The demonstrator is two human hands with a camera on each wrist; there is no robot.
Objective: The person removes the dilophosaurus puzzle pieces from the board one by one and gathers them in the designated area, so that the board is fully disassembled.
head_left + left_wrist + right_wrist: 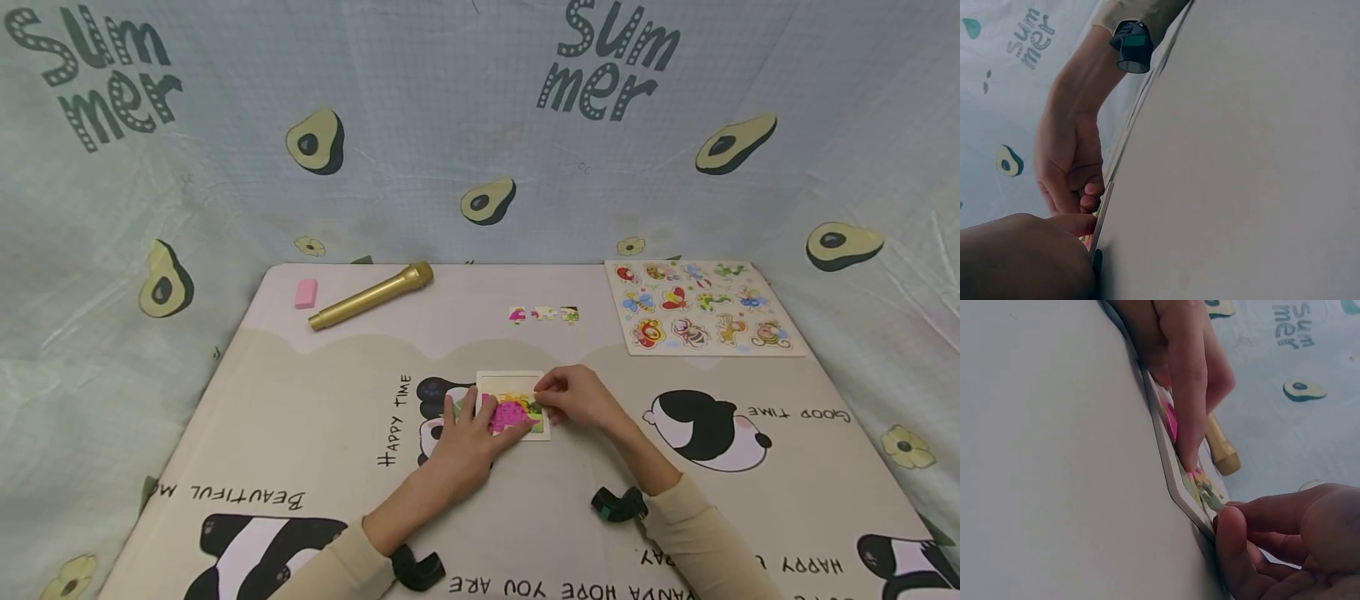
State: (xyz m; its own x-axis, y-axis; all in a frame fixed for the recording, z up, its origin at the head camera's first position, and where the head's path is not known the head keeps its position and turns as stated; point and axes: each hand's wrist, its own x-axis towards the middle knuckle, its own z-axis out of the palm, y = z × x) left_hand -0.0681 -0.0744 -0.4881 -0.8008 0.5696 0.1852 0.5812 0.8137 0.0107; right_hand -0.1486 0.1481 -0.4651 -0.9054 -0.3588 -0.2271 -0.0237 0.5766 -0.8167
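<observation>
A small white-framed jigsaw tray [513, 377] lies on the table in the head view, partly filled with pink, yellow and green pieces [510, 416]. My left hand [463, 446] lies over its left side, fingers spread, with the thumb reaching across the lower pieces. At the tray's right edge, my right hand [581, 400] pinches a small greenish puzzle piece [1212, 500] between thumb and forefinger, low over the tray. Fingertips hide part of that piece. In the left wrist view the tray shows only as a thin edge [1102, 215].
Several loose puzzle pieces [543, 314] lie in a row beyond the tray. A gold microphone [371, 296] and a pink block [306, 294] are at the back left. At the back right lies a board [708, 351] with insect pictures. A patterned curtain [405, 108] hangs behind.
</observation>
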